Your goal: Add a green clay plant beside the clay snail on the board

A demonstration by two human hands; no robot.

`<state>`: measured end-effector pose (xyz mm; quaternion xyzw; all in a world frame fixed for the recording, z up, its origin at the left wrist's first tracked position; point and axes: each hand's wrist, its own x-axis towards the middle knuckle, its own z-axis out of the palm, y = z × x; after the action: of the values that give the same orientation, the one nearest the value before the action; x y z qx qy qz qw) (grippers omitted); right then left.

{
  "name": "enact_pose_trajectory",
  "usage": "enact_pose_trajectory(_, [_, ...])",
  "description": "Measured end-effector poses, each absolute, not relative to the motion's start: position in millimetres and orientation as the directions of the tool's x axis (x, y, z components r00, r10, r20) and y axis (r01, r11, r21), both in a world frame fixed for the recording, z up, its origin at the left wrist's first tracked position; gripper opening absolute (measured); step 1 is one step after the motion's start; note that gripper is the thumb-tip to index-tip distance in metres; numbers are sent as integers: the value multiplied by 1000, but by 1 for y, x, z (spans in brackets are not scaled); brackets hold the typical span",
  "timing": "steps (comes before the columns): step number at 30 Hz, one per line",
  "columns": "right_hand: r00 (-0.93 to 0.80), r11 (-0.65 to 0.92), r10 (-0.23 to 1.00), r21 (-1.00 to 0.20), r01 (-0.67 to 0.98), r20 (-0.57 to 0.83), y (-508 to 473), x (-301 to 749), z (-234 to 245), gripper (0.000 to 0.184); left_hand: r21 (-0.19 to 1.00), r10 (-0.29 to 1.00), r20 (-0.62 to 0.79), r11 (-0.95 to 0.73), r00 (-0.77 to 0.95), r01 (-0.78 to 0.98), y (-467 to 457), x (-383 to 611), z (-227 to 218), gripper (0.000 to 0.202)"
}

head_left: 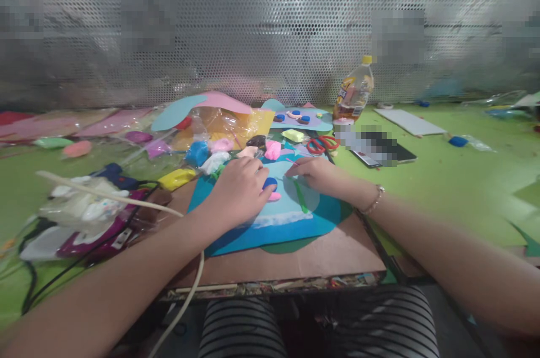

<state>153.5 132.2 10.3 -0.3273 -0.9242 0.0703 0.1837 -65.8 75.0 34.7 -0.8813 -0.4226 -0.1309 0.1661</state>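
A blue card (pixel 236 243) with a pale blue shape and a white band lies in front of me. My left hand (pixel 242 186) rests on its left part, fingers spread and bent downward. Beside its thumb sit a dark blue clay piece (pixel 270 183) and a pink clay piece (pixel 274 196), both partly covered. Over the card's right part, my right hand (pixel 314 172) is closed in a pinch. A thin green clay strip (pixel 301 198) runs down from near its fingertips. Whatever is between those fingertips is too small to make out.
Several clay lumps, including a yellow one (pixel 177 179), lie behind and left of the card. Red-handled scissors (pixel 323 145), a bottle (pixel 354 94) and a dark phone-like slab (pixel 390 150) stand or lie beyond. A cable (pixel 126 199) crosses the left side, near a glue gun-like clutter.
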Motion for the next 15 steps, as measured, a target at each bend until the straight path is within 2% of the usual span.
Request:
enact_pose_trajectory(3, [-699, 765, 643, -236, 599, 312, 133, 153, 11, 50, -151, 675, 343, -647, 653, 748, 77, -65, 35, 25])
enact_pose_trajectory(7, [-622, 729, 678, -251, 637, 390, 136, 154, 10, 41, 16, 666, 338, -710, 665, 704, 88, -65, 38, 21])
enact_pose_trajectory(10, [-577, 707, 700, -293, 644, 422, 139, 156, 8, 38, 114, 681, 334, -716, 652, 689, 100, -60, 43, 21])
enact_pose_trajectory(15, [-543, 676, 731, -328, 660, 413, 143, 160, 8, 36, 211, 735, 219, -678, 642, 704, 116, -40, 47, 18])
